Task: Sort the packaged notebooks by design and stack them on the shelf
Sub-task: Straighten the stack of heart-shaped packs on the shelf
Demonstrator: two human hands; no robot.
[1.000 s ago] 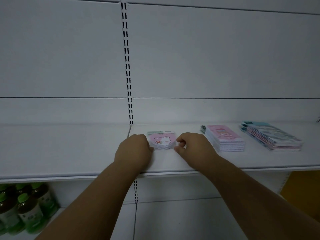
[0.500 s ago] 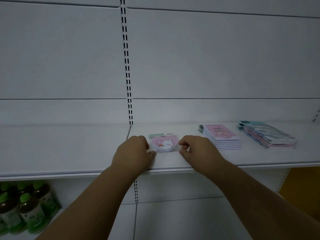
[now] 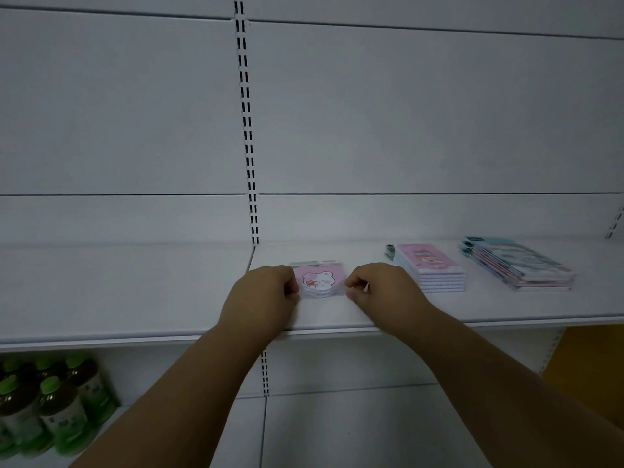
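my left hand (image 3: 261,293) and my right hand (image 3: 383,292) are both up on the white shelf (image 3: 135,292), one at each side of a small stack of pink bear notepads (image 3: 319,282) in clear wrappers. the stack lies flat on the shelf board directly between my hands, just right of the slotted upright (image 3: 248,130) in the back panel. my left hand is curled into a loose fist with its fingertips touching the left edge of the stack. my right hand is curled too, thumb and forefinger pinched together at the stack's right edge, on what looks like the clear wrapper rim; i can't tell for sure whether it truly grips the plastic or only presses against it. the top notepad shows a white bear on a pink ground, with a pale green header strip at the far end.

to the right of my right hand, near but apart from it, sits a stack of pink notebooks (image 3: 430,268), squared up neatly. further right again lies a stack of pale blue notebooks (image 3: 516,263), fanned a little and turned at an angle. both stacks lie on the same shelf board as the notepads.

below the shelf at the left stand green-capped drink bottles (image 3: 50,407).
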